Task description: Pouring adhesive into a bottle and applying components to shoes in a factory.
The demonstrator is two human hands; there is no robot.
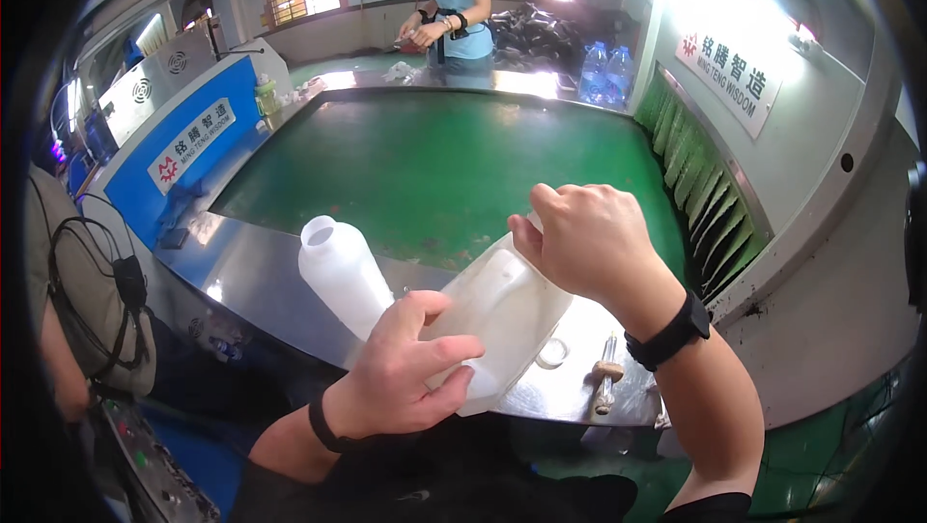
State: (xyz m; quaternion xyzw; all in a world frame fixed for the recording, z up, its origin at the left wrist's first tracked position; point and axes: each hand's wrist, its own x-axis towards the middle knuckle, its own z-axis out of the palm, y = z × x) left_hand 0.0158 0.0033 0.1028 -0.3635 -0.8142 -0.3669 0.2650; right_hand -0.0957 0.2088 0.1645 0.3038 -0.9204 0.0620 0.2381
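Observation:
A translucent white plastic container [502,306] is tilted in front of me, with its far end up to the right. My left hand [410,368] grips its near side, thumb and fingers spread around it. At the far end my right hand [594,238] is closed, fingers curled down. What lies inside those fingers is hidden. Left of the container stands a white plastic bottle [343,272] with an uncapped round mouth, on the steel edge [261,257] of the table. Beneath my right forearm lie a small pale ring [552,353] and a slim tool with a brown collar [606,373].
A green conveyor belt [425,166] runs beyond the steel edge. Green strip curtains [710,175] hang at the right. Large water bottles [605,74] stand at the far right corner. One co-worker [463,11] stands across the belt; another person's sleeve [87,282] is at left.

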